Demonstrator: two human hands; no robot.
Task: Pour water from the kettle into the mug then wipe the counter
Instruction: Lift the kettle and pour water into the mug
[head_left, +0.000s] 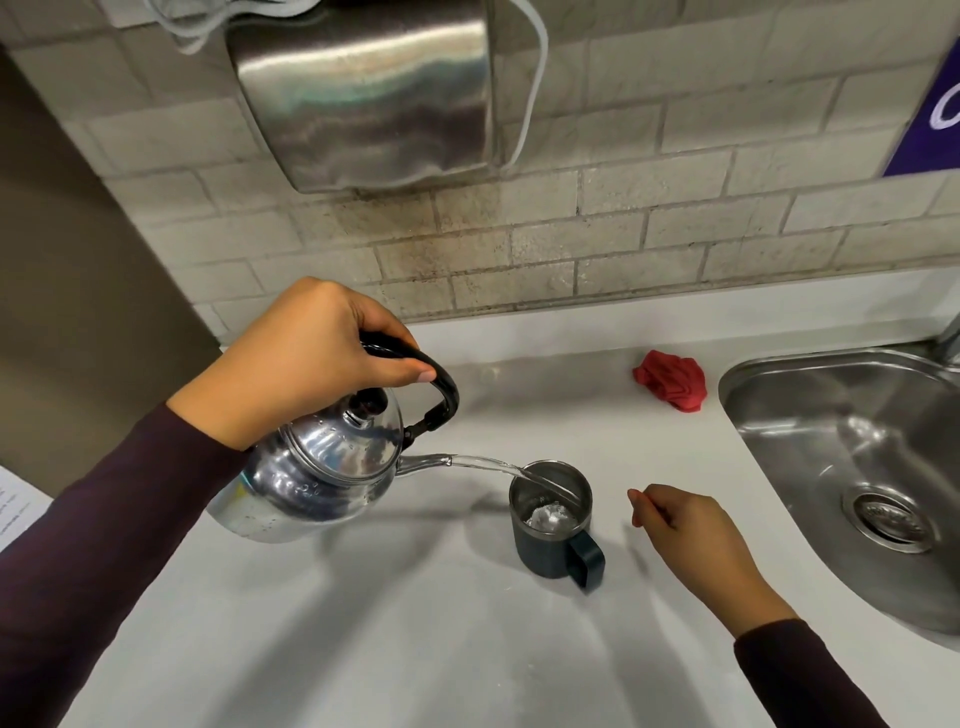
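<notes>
Water goes from the kettle (317, 467) into the mug (551, 519).

My left hand (311, 358) grips the kettle handle at centre left, tilted; the stream lands in the mug at lower centre. My right hand (691, 530) hovers loosely curled, holding nothing, beside the mug. A red cloth (671, 380) lies on the counter (415, 623) near the sink (852, 467).

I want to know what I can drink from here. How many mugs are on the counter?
1. The dark mug stands on the white counter between the kettle and the sink, catching the poured water. No others are visible within this view.
</notes>
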